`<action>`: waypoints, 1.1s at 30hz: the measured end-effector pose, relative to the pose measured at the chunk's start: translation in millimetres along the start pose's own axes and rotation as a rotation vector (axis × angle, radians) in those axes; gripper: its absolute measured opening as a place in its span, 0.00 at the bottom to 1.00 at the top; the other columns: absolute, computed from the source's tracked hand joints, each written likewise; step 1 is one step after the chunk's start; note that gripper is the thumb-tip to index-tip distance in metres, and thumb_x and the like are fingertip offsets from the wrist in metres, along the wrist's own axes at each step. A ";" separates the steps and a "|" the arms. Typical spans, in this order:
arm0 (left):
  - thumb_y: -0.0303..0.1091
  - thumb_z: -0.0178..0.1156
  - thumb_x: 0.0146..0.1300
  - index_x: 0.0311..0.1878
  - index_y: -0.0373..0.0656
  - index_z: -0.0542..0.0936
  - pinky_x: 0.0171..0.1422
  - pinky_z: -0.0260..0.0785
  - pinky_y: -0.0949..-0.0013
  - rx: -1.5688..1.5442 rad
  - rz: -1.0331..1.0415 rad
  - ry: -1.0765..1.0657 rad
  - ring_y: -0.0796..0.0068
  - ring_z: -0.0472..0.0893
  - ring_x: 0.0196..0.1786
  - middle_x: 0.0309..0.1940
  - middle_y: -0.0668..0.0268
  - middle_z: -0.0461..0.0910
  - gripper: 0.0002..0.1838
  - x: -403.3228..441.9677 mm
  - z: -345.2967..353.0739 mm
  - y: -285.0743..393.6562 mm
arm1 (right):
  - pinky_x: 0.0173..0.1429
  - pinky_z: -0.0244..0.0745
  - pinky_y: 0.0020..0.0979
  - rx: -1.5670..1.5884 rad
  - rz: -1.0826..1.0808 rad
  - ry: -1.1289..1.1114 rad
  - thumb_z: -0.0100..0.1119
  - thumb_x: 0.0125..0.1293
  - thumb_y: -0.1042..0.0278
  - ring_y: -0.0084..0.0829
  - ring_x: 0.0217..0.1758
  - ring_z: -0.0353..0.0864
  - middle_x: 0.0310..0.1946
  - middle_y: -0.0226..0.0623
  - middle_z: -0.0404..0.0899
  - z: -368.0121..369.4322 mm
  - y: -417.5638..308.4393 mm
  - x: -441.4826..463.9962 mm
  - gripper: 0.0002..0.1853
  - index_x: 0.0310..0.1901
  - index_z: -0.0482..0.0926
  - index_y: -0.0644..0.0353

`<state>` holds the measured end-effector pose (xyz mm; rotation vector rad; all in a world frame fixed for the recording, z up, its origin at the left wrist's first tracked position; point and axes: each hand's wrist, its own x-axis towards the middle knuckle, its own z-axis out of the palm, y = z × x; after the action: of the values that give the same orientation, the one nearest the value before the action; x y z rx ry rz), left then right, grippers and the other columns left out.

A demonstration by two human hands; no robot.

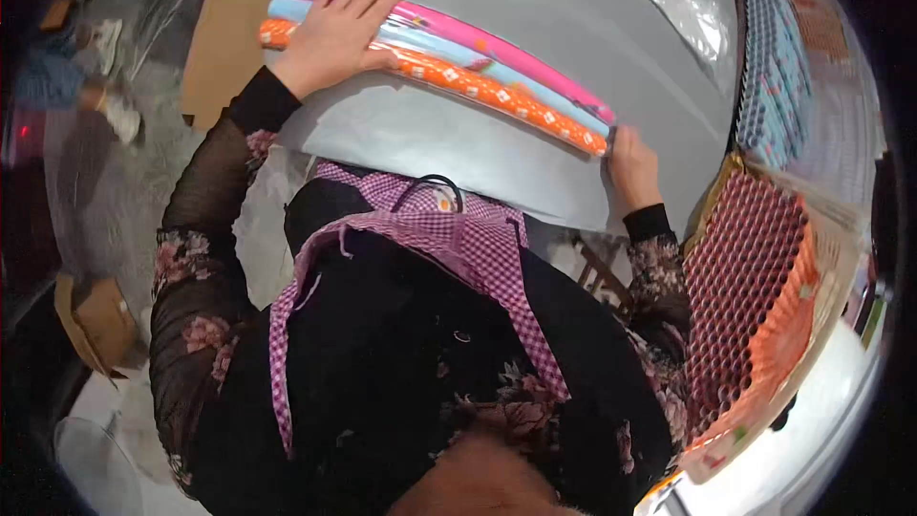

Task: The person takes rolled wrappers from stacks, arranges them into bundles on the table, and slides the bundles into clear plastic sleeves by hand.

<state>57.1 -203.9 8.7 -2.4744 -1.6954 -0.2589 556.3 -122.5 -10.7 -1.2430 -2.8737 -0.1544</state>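
Three long rolls in glossy clear film lie side by side: a pink roll (478,38), a light blue roll (497,72) and an orange patterned roll (478,86). Across their left part rests my left hand (344,33), palm down, fingers stretched over the pink roll and thumb apart on the orange one. My right hand (632,167) is at the rolls' right end, its fingers curled together. Something small and dark shows by those fingertips; I cannot make out what it is. A white sheet (430,139) lies under the near side of the rolls.
The grey table (554,0) has clear plastic film (669,0) at its far right. Crates of patterned rolls, blue (772,67) and red-black (745,296), stand to the right. Brown cardboard (224,38) is at the left, a carton (95,325) lower down. Another person's shoe (119,119) shows left.
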 end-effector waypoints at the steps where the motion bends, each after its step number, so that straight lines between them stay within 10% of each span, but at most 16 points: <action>1: 0.63 0.62 0.58 0.71 0.41 0.66 0.78 0.49 0.45 0.020 -0.009 0.025 0.55 0.65 0.73 0.66 0.56 0.70 0.45 -0.7 1.4 -0.6 | 0.33 0.76 0.43 -0.009 0.013 -0.011 0.56 0.61 0.74 0.47 0.33 0.81 0.34 0.43 0.77 0.4 0.6 -0.5 0.10 0.44 0.71 0.59; 10: 0.65 0.59 0.59 0.73 0.46 0.65 0.77 0.49 0.41 0.035 -0.012 -0.034 0.55 0.64 0.73 0.68 0.56 0.68 0.45 5.2 -8.9 4.2 | 0.35 0.76 0.43 0.026 0.018 0.049 0.55 0.62 0.73 0.46 0.36 0.81 0.35 0.43 0.77 -5.8 -7.7 -5.9 0.14 0.50 0.72 0.61; 15: 0.62 0.60 0.60 0.75 0.49 0.63 0.76 0.48 0.38 0.055 0.001 -0.085 0.55 0.63 0.74 0.69 0.56 0.66 0.44 10.9 -6.0 2.2 | 0.69 0.64 0.48 0.139 0.035 -0.206 0.62 0.64 0.63 0.48 0.65 0.71 0.61 0.50 0.72 -61.9 -5.0 -19.3 0.34 0.69 0.64 0.63; 19: 0.61 0.62 0.60 0.75 0.49 0.63 0.76 0.47 0.36 0.050 -0.018 -0.110 0.54 0.60 0.75 0.70 0.56 0.65 0.44 10.6 -4.1 4.1 | 0.77 0.52 0.48 0.168 0.106 0.036 0.64 0.63 0.62 0.50 0.78 0.57 0.73 0.50 0.61 -81.6 -21.7 -13.8 0.40 0.74 0.59 0.64; 33: 0.62 0.62 0.59 0.75 0.48 0.63 0.77 0.47 0.37 0.045 -0.035 -0.111 0.54 0.60 0.76 0.71 0.57 0.65 0.45 9.6 -5.0 3.9 | 0.77 0.52 0.55 0.365 -0.002 0.241 0.65 0.61 0.54 0.52 0.76 0.60 0.71 0.52 0.63 -34.4 -157.8 106.3 0.42 0.72 0.60 0.68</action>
<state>63.8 -197.6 15.5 -2.4713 -1.7670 -0.0867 367.6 -155.9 14.5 -1.0708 -2.5476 0.1986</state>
